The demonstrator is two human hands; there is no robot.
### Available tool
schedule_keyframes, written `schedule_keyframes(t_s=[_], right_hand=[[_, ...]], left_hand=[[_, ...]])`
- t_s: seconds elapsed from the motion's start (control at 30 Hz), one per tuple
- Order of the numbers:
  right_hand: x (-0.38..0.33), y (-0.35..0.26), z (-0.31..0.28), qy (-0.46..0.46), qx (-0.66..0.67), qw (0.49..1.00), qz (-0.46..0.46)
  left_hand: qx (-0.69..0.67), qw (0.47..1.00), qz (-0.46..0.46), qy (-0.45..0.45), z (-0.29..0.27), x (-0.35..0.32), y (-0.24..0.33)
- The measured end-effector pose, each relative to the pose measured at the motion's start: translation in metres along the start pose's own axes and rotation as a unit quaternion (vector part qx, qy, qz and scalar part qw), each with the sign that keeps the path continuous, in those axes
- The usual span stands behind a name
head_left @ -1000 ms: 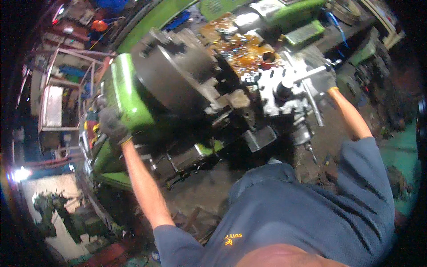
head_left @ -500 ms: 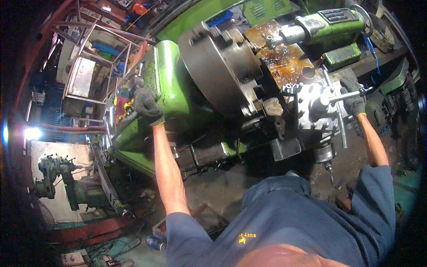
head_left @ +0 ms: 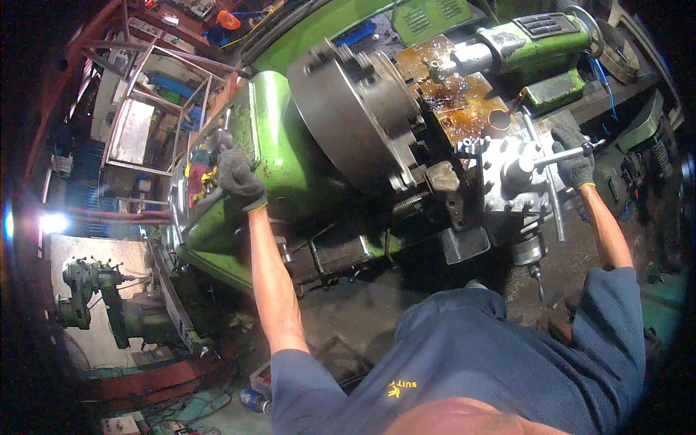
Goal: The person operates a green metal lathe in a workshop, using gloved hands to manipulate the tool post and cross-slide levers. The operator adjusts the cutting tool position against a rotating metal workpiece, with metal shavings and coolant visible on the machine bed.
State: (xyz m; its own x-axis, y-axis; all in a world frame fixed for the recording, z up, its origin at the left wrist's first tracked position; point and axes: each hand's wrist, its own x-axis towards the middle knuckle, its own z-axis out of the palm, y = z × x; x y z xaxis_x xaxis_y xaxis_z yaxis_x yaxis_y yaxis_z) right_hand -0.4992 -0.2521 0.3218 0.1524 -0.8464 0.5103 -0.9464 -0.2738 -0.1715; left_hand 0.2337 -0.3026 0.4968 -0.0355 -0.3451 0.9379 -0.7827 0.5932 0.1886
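Shifted slightly since half a second ago: chuck (head_left: pixel 355 116) now a bit further right in view, both arms keeping much the same reach. Left hand (head_left: pixel 239 180), gloved, closed over a lever on the green headstock (head_left: pixel 290 174), well to the left of the chuck, near the headstock's outer edge. Right hand (head_left: pixel 576 163), also gloved, clamped on the end of a steel handle (head_left: pixel 554 156) sticking out of the tool post (head_left: pixel 518 177), to the right of the chuck and slightly below it. Hands far apart, one on either side of the chuck. Just beside the chuck jaws, a dark block and a short spring-like piece, close against the tool post's left edge; little free room between chuck face and post. Behind the post, up and to the right of the chuck, an oily brown tray (head_left: pixel 457 94) and the green tailstock (head_left: pixel 536 40). Below the chuck, the lathe's front edge, then open dark floor (head_left: pixel 362 304) between machine and the person's blue shirt. Far left of the chuck, metal racks (head_left: pixel 138 123) and, lower, a smaller green machine (head_left: pixel 90 290) against a pale wall. Right of the handle, a narrow gap before dark clutter at the rim.
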Motion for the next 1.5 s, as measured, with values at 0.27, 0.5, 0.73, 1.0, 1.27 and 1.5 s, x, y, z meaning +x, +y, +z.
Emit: schedule_keyframes(t_s=[0.27, 0.5, 0.73, 1.0, 1.27, 1.5], right_hand=[[-0.001, -0.004, -0.003, -0.001, -0.031, 0.999, -0.006], [-0.002, -0.003, -0.004, -0.009, -0.040, 0.999, -0.021], [-0.003, -0.001, -0.002, -0.007, -0.015, 1.000, 0.015], [-0.001, 0.002, -0.002, -0.035, -0.005, 0.999, 0.030], [-0.001, 0.000, -0.001, -0.029, -0.002, 0.999, 0.024], [-0.002, -0.002, -0.002, -0.022, 0.007, 0.999, 0.028]], left_hand=[[0.013, 0.999, -0.035, -0.019, -0.003, -0.003, -0.001], [0.000, 1.000, 0.009, -0.001, 0.002, -0.002, -0.004], [0.023, 1.000, -0.006, -0.017, 0.001, 0.001, 0.006], [-0.007, 1.000, -0.014, -0.016, -0.002, -0.001, -0.002], [-0.009, 1.000, -0.006, -0.010, -0.001, -0.003, -0.009], [0.004, 1.000, -0.010, 0.002, 0.000, 0.000, -0.001]])
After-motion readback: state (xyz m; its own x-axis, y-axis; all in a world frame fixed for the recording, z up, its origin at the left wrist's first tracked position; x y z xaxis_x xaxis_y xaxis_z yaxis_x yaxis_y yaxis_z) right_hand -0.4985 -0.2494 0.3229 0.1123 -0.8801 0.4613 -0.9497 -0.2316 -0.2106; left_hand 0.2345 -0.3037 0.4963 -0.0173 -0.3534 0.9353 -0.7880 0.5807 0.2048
